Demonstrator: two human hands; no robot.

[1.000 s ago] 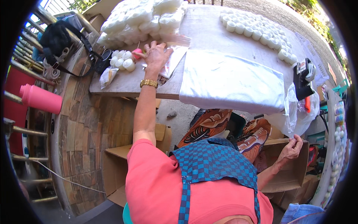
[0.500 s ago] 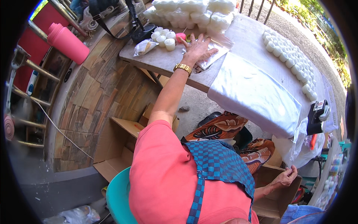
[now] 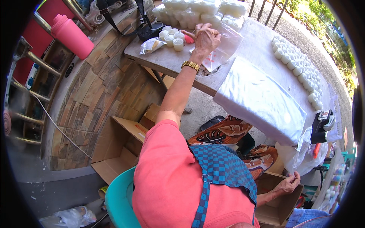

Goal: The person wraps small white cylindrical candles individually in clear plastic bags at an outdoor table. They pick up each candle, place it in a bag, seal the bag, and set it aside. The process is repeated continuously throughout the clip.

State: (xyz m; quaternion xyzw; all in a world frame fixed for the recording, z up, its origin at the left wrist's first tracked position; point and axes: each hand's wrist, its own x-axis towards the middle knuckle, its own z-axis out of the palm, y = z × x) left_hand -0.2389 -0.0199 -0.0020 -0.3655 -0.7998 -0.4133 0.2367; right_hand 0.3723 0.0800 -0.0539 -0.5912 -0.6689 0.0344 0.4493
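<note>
My left hand (image 3: 207, 41) is over the table's far left part, fingers bunched on a clear plastic bag (image 3: 230, 41) that lifts off the wood. A small pink object (image 3: 188, 39) lies by its outstretched finger. Several white cup candles (image 3: 178, 44) stand just left of it, beside a small clear packet (image 3: 152, 46). Down at the right, my right hand (image 3: 288, 184) is closed, fingertips pinched together above an open cardboard box (image 3: 274, 203). Its fingertips meet the lower end of a hanging translucent plastic bag (image 3: 300, 157); what they pinch is too small to make out.
Wrapped candle packs (image 3: 205, 13) are stacked at the table's back. A long block of candles (image 3: 298, 72) lines its right side, and a white cloth (image 3: 262, 100) drapes over the near edge. A pink tumbler (image 3: 72, 37) stands left; another cardboard box (image 3: 121, 152) lies beside the teal chair (image 3: 119, 197).
My left hand has gone from spread flat on the table to bunched fingers, raising the clear plastic bag. The right hand has stayed pinched, shifting only slightly.
</note>
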